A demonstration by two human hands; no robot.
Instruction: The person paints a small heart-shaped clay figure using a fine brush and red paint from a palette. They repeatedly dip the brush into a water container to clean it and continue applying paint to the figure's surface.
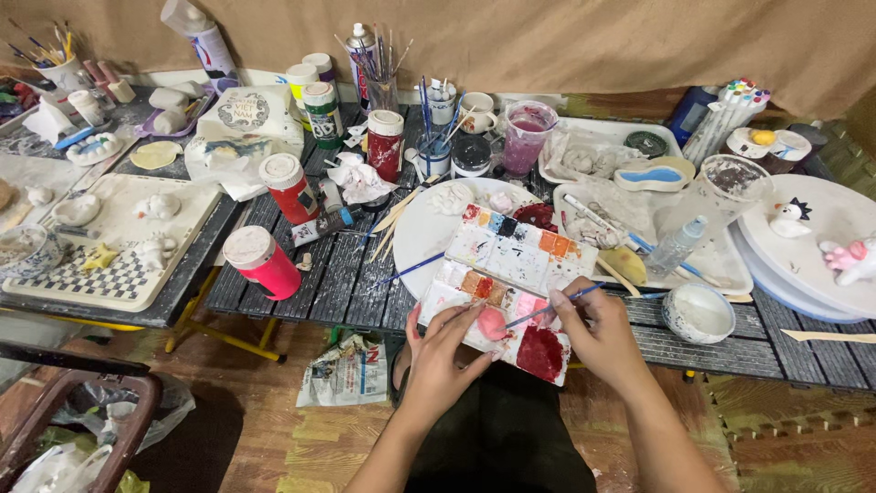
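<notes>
Far left: tray [55,283] with small white figures, on a side counter [182,292].
Left of centre: red paint bottles [263,262], one lying on its side, on the dark slatted counter [347,274].
Left hand [444,351]: fingers curled, pinching a small pink piece [492,323] over the near edge of the palette [511,292].
Pink piece: just right of the left fingertips, touching them.
Right hand [598,333]: fingers pressed on a blue brush [552,307].
Brush axis: runs from the right hand leftward and slightly down; tip at the pink piece's right side.
Nearer hand: left holds the piece; right reaches it only through the brush.
Right: white bowl [698,313]; plates [821,246] with painted figures.
</notes>
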